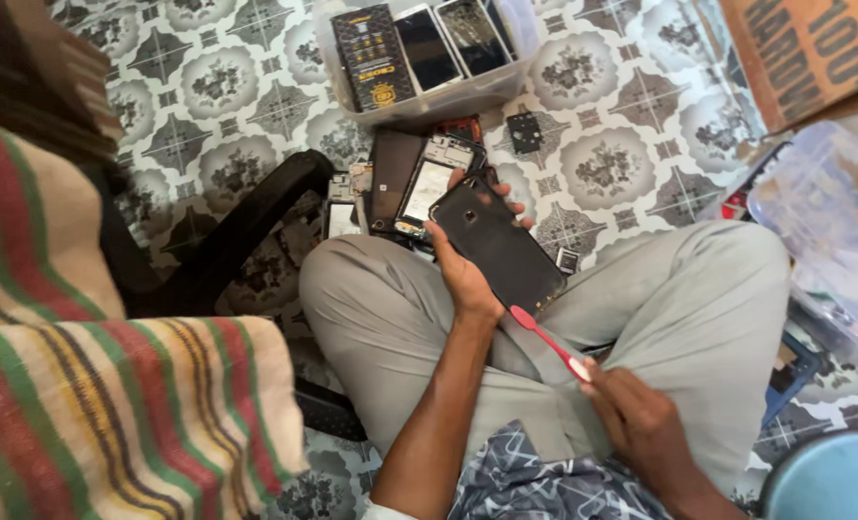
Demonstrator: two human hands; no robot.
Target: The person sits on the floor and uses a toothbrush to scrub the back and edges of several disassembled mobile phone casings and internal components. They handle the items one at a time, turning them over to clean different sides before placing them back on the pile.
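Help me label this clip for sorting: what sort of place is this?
Probably an informal phone-repair spot on a home floor. The left hand holds a black phone back, opened phone parts lie on the patterned tile floor, and a clear tray of phones sits ahead.

Phone [502, 246] over lap; opened phones [419, 188] on floor behind; tray [429, 104] beyond them.
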